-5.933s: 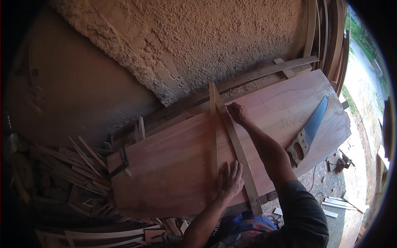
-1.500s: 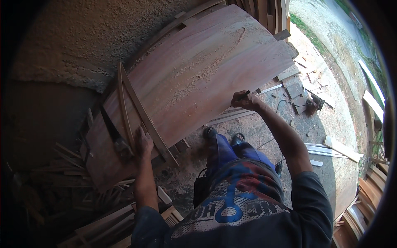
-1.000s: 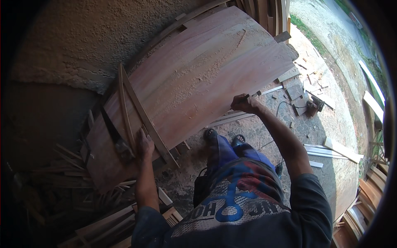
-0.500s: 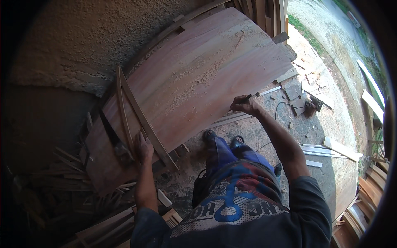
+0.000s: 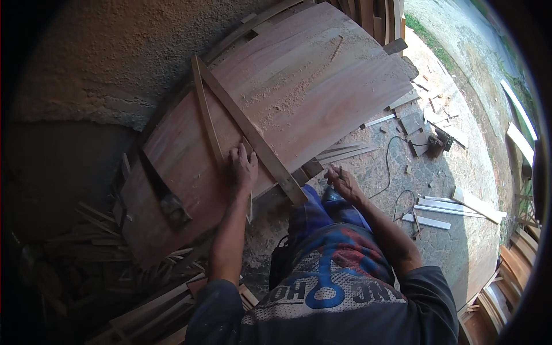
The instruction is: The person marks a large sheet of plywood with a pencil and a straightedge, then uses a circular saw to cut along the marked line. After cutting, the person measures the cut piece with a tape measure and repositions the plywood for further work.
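A large pale reddish wooden board [image 5: 322, 103], dusted with sawdust, lies in front of me. Two wooden pieces cross it, meeting at their far ends: a thin strip [image 5: 207, 118] and a wider, flat strip [image 5: 253, 135]. My left hand [image 5: 244, 168] is closed over the thin strip, fingertips beside the wider one, whose near end sticks out past the board's edge. Off the near edge, above my legs, my right hand [image 5: 345, 185] has curled fingers; whatever they hold is too small to make out. Left of my left hand, a dark handsaw [image 5: 164, 192] rests on the board.
A rough wall [image 5: 109, 63] rises behind the board. Scrap strips [image 5: 86, 238] are heaped at left. On the floor at right lie a corded power tool [image 5: 441, 141], offcuts [image 5: 411, 123] and pale strips [image 5: 445, 207]. Stacked timber [image 5: 368, 23] stands at the far end.
Both strips have slid right along the board with my left hand. My right hand has come down toward my legs, away from the board's edge. The handsaw has stayed put.
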`<state>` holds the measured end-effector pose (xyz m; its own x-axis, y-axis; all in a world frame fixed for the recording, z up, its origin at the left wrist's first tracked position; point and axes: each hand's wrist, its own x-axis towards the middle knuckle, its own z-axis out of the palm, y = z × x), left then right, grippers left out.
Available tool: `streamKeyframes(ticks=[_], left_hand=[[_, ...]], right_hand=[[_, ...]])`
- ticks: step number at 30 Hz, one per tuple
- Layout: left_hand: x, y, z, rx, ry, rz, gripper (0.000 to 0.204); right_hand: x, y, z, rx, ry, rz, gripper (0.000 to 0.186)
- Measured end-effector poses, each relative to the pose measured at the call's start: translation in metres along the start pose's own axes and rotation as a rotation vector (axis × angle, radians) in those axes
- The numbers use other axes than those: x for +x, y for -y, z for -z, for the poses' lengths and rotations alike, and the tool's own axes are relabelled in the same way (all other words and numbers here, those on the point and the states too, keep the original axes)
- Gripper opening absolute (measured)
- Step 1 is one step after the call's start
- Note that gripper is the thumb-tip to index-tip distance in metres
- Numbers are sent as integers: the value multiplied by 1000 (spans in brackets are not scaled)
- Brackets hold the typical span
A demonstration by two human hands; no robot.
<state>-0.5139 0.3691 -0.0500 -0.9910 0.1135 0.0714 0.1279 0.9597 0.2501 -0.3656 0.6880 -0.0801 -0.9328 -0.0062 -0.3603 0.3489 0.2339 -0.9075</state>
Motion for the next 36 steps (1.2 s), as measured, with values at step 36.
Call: streamKeyframes(ticks=[36], left_hand=[[66,-71,-65,-190,-188,-158,56]], right_hand=[[19,2,18,190,56,-80,47]])
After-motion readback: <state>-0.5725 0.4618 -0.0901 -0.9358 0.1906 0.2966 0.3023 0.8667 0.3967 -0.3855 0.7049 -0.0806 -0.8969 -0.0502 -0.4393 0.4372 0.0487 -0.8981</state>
